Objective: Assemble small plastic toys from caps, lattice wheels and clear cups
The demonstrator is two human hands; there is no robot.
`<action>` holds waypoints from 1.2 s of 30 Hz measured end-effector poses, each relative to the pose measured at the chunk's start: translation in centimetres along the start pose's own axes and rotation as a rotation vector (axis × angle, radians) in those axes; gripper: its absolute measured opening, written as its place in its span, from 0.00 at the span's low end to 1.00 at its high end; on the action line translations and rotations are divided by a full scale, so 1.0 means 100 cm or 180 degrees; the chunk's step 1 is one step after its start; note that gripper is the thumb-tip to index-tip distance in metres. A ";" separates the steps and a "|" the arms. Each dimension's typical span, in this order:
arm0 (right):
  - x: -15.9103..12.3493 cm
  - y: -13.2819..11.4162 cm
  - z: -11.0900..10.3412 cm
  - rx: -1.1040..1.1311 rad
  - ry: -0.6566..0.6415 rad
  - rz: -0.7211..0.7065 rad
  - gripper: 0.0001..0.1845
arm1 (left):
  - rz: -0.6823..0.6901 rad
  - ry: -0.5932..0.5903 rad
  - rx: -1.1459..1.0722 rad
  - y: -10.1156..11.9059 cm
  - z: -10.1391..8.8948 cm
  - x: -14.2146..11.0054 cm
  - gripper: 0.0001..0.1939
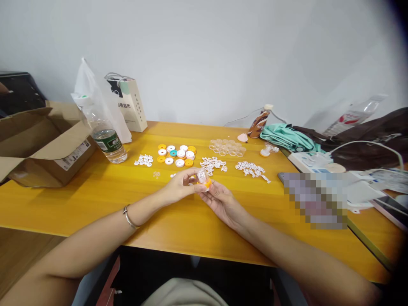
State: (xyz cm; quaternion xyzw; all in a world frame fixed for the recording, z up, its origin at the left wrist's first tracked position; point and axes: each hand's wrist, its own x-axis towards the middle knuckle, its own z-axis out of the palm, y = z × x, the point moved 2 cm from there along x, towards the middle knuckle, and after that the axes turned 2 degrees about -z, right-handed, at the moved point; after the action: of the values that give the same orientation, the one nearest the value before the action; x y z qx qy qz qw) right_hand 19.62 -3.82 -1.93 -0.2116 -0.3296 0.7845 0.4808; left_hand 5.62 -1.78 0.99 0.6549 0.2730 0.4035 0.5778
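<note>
My left hand (181,183) and my right hand (219,199) meet over the middle of the yellow table (95,199). Together they pinch a small piece with a clear plastic top and an orange base (204,178). Just beyond them lie several round yellow, white and teal discs (177,155), small white cut-out parts (214,164), more white parts (251,168) and a cluster of clear caps (227,147). A bangle sits on my left wrist.
An open cardboard box (41,144) stands at the left, with a water bottle (106,136), a plastic bag and a paper bag (130,104) behind. A brown drink bottle (259,121), teal cloth (287,136), dark bag and white devices crowd the right side.
</note>
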 end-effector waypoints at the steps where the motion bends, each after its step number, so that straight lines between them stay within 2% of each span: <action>1: -0.001 0.000 0.000 0.0027 -0.0006 0.0011 0.15 | 0.0018 -0.0048 -0.0026 0.000 0.000 0.000 0.14; 11: -0.006 0.002 0.008 0.0209 -0.0308 0.0111 0.18 | -0.0109 -0.0642 -0.0496 -0.008 -0.004 -0.003 0.21; 16: -0.005 -0.001 0.005 0.0083 -0.0349 0.0172 0.18 | -0.0063 -0.0614 -0.0331 -0.004 -0.004 -0.004 0.17; 21: 0.002 -0.011 -0.001 -0.0626 -0.0297 0.0239 0.16 | 0.0166 0.0005 0.0464 -0.007 -0.003 -0.001 0.16; 24: 0.007 -0.014 -0.007 -0.1250 -0.0209 -0.0150 0.16 | 0.0466 0.0231 0.1294 -0.011 0.001 -0.003 0.18; 27: 0.011 -0.013 -0.015 -0.2248 -0.0089 -0.0563 0.10 | 0.0562 -0.0052 0.1984 -0.014 0.007 -0.008 0.25; 30: 0.015 -0.013 -0.022 -0.2868 -0.0014 -0.0633 0.07 | 0.0376 -0.0352 0.2311 -0.018 0.009 -0.011 0.34; 33: 0.022 -0.022 -0.027 -0.2767 0.0054 -0.0713 0.10 | 0.0186 -0.0423 0.2425 -0.021 0.006 -0.012 0.38; 36: 0.031 -0.046 -0.041 -0.2627 0.0565 -0.1102 0.16 | -0.0009 -0.0528 0.2475 -0.023 0.004 -0.014 0.41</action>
State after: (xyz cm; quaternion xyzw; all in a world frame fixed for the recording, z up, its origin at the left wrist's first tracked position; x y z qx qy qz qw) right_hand 23.80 1.71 -1.50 -0.3937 -0.6026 0.4744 0.5067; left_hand 5.47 -2.75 -1.61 0.8548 0.3587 0.2151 0.3073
